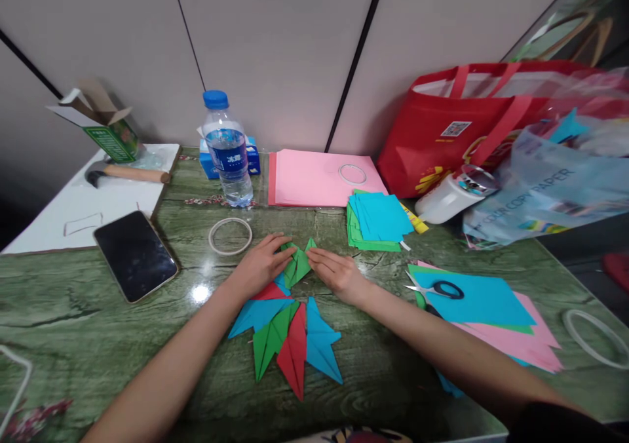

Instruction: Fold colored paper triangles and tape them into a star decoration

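Note:
A green folded paper piece [297, 269] lies at the top of a ring of folded papers, between my two hands. My left hand [265, 261] has its fingers pressed together on the left edge of this piece. At the right edge, the fingertips of my right hand [341, 276] pinch it, the fingers held together. Around the ring below lie a blue folded piece [268, 313], another green folded piece [272, 333], a red folded piece [295, 350] and a second blue folded piece [322, 339]. Part of the ring's left side is hidden by my left hand.
Scissors [437, 290] rest on coloured sheets [486, 299] at right. Behind are blue paper squares [381, 215], pink sheets [314, 177], a water bottle [228, 154] and a red bag [417, 128]. A tape roll [230, 236], phone [136, 256] and hammer [128, 173] lie left.

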`<state>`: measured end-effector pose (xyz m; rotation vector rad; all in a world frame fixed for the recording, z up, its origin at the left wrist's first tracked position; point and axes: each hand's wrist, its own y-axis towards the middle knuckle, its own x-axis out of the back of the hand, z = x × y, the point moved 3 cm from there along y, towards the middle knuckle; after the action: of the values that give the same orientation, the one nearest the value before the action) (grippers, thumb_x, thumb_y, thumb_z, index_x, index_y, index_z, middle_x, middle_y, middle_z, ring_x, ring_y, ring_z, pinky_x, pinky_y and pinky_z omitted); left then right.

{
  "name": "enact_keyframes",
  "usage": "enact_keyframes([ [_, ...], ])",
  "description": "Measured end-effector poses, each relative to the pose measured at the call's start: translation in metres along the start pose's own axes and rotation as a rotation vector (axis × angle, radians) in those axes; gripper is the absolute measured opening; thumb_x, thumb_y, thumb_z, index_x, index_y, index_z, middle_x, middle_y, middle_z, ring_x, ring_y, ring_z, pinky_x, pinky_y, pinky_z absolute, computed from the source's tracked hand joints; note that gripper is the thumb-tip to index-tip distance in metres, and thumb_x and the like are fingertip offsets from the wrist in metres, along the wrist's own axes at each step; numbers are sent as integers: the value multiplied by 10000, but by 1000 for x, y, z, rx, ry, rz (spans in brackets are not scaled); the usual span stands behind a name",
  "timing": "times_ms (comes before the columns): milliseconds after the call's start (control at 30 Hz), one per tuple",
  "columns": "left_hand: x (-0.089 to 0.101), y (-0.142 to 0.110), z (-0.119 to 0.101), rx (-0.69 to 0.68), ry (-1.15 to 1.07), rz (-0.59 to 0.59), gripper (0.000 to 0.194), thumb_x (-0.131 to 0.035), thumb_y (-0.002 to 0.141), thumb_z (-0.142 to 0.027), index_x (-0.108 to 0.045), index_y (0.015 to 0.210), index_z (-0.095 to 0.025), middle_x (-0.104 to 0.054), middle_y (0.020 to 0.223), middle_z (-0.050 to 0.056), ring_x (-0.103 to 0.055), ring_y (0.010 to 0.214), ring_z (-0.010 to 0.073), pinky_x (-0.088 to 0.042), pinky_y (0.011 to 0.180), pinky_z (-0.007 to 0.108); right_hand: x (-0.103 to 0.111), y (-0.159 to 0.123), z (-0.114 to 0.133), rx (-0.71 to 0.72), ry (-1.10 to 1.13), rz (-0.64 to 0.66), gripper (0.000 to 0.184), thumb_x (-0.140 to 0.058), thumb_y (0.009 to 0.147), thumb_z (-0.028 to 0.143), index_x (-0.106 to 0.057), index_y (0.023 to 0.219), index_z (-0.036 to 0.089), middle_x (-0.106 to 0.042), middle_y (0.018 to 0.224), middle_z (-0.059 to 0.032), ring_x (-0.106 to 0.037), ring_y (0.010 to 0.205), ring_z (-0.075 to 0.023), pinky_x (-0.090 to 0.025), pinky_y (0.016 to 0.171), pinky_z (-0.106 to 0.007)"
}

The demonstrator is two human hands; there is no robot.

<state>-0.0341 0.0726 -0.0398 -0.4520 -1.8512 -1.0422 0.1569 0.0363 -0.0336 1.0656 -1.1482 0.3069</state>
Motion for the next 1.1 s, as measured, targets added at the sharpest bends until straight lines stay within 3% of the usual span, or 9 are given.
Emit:
enact_keyframes([
  [400, 4, 6, -6, 38, 50, 102, 267, -457, 900, -195, -591, 1130, -183, -563, 1178, 111, -515, 1106, 239, -499, 899, 424, -3, -5, -1, 34, -22, 41, 219, -475, 895, 115, -662, 1008, 122, -651, 1157, -117, -557, 1150, -193, -532, 824, -271],
  [633, 2, 6, -5, 32, 50, 97, 313, -449, 904, -200, -535, 1202, -157, -565, 1185, 119, -506, 1110, 244, -490, 906, 422, -3, -3, 1, 16, -41, 31, 238, -446, 903, 114, -667, 991, 118, -656, 1149, -116, -569, 1132, -193, -539, 796, -283],
  [933, 4, 7, -5, 46, 3, 75, 213, -443, 908, -205, -578, 1069, -167, -581, 1177, 94, -504, 1123, 235, -477, 920, 427, -5, -2, 1, 4, -33, 41, 216, -465, 903, 118, -661, 992, 127, -659, 1139, -122, -582, 1116, -197, -547, 732, -279],
  [1100, 5, 6, -6, 47, 26, 83, 237, -432, 913, -206, -582, 1095, -176, -575, 1176, 98, -501, 1120, 237, -492, 902, 419, -3, 0, 2, 17, -52, 24, 218, -462, 903, 113, -672, 957, 130, -668, 1125, -107, -588, 1105, -196, -544, 783, -285],
])
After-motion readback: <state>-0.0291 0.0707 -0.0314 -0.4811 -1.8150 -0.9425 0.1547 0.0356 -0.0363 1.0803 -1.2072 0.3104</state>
